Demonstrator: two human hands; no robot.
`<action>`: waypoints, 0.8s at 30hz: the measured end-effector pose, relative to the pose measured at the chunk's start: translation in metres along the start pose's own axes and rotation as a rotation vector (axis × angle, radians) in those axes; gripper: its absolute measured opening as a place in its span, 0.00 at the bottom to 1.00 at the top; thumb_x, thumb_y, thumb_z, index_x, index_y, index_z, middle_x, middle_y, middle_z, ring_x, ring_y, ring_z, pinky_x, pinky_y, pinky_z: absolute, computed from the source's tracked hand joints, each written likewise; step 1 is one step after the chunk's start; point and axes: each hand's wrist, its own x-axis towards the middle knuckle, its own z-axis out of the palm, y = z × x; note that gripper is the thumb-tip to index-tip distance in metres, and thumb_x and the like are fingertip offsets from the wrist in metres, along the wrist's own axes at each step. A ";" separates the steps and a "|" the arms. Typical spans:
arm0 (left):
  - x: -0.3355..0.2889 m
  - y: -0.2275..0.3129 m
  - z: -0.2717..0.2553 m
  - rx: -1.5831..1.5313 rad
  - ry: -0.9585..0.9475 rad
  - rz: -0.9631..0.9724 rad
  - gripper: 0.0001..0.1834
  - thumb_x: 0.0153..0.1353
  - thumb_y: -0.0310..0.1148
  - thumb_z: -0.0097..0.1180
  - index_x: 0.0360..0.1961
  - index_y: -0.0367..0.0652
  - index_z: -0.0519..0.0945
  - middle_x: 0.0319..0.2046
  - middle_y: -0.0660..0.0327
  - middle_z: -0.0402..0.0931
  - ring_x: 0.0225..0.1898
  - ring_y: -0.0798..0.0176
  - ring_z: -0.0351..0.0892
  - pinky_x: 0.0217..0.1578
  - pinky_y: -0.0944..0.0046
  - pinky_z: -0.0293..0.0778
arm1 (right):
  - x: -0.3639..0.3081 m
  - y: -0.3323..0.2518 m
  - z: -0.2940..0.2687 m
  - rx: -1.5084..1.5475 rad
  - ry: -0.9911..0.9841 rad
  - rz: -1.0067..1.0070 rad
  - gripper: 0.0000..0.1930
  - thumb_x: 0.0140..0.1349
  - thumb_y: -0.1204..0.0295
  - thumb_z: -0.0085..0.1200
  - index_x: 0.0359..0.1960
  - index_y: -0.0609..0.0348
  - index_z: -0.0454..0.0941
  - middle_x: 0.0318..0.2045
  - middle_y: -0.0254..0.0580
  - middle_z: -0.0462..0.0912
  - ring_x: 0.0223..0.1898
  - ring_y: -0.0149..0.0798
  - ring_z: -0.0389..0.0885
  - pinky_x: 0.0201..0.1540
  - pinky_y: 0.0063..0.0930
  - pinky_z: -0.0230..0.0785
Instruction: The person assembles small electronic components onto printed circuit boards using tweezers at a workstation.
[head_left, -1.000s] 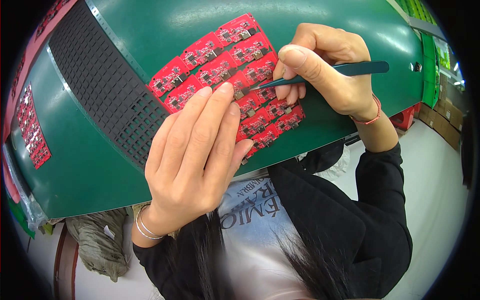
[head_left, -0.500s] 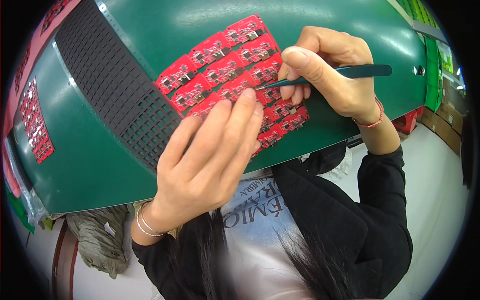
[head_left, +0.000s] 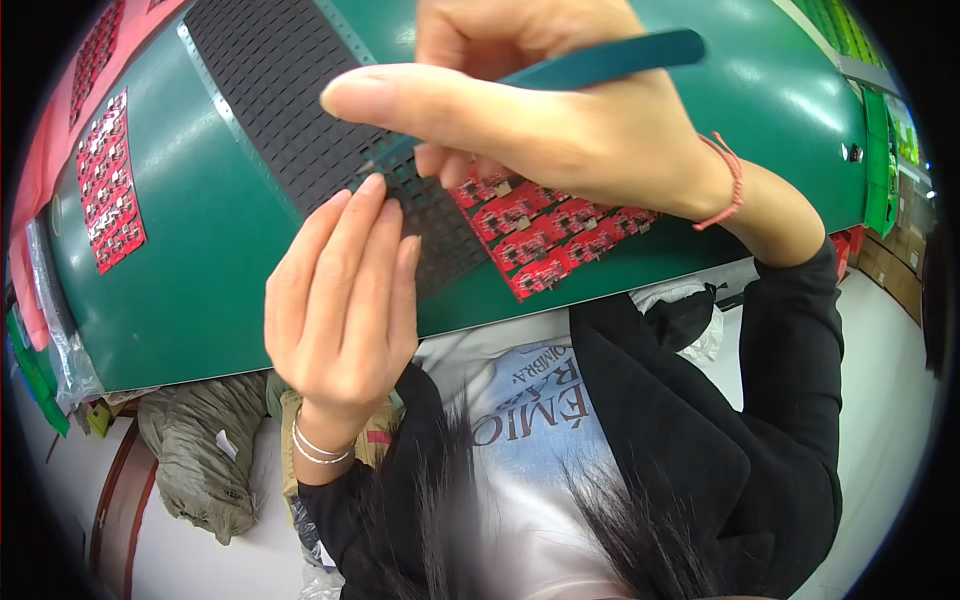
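A pair of dark teal tweezers [head_left: 610, 62] is gripped in my right hand [head_left: 560, 120], closed around it. Its points reach down to a strip of small black pieces in a grid [head_left: 275, 95], right beside my left fingertips. My left hand [head_left: 345, 300] has its fingers stretched out, tips on or just over the lower part of that strip. Whether a small piece sits between the tweezer points cannot be made out. Partly under my right hand, a panel of red circuit boards [head_left: 545, 230] lies against the strip's right side.
Another red circuit board panel [head_left: 112, 185] lies at the left of the green table [head_left: 190, 320]. Beyond it, more boards rest on a pink sheet [head_left: 62, 150]. A grey-green bag [head_left: 205, 450] is below the table's near edge, and cardboard boxes [head_left: 897, 255] stand at the right.
Both hands have moved left from the red boards to the black strip, the tweezers with my right hand. The strip and boards appear shifted right in view.
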 end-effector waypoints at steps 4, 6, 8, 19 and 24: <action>-0.007 -0.004 0.003 -0.023 0.049 -0.019 0.12 0.52 0.21 0.70 0.39 0.30 0.89 0.45 0.53 0.88 0.47 0.54 0.87 0.46 0.60 0.82 | 0.004 0.005 0.013 -0.070 0.043 0.040 0.20 0.69 0.64 0.66 0.21 0.64 0.79 0.16 0.37 0.81 0.18 0.23 0.72 0.21 0.18 0.61; -0.008 -0.007 0.004 -0.038 0.071 -0.009 0.12 0.52 0.22 0.70 0.39 0.30 0.89 0.44 0.54 0.88 0.47 0.54 0.87 0.45 0.60 0.82 | 0.003 0.005 0.015 -0.043 0.032 0.058 0.20 0.69 0.65 0.66 0.21 0.64 0.79 0.16 0.36 0.81 0.18 0.22 0.73 0.20 0.18 0.61; -0.011 -0.009 0.006 -0.040 0.083 -0.011 0.12 0.52 0.22 0.70 0.39 0.30 0.89 0.44 0.54 0.88 0.47 0.54 0.87 0.45 0.61 0.82 | 0.003 0.007 0.017 -0.002 0.015 0.066 0.19 0.70 0.66 0.65 0.22 0.63 0.79 0.17 0.36 0.83 0.17 0.22 0.76 0.19 0.16 0.63; -0.014 -0.016 0.008 -0.049 0.123 0.017 0.11 0.53 0.23 0.70 0.38 0.31 0.89 0.43 0.54 0.88 0.45 0.55 0.87 0.41 0.62 0.82 | 0.006 0.001 0.026 -0.169 0.027 0.126 0.17 0.70 0.68 0.65 0.23 0.63 0.79 0.18 0.38 0.83 0.19 0.24 0.80 0.20 0.16 0.68; -0.013 -0.016 0.008 -0.043 0.116 0.031 0.11 0.53 0.23 0.70 0.38 0.29 0.89 0.43 0.53 0.88 0.45 0.55 0.87 0.41 0.61 0.84 | 0.007 0.003 0.026 -0.170 0.005 0.139 0.16 0.70 0.69 0.65 0.25 0.64 0.80 0.20 0.38 0.84 0.21 0.24 0.81 0.21 0.17 0.69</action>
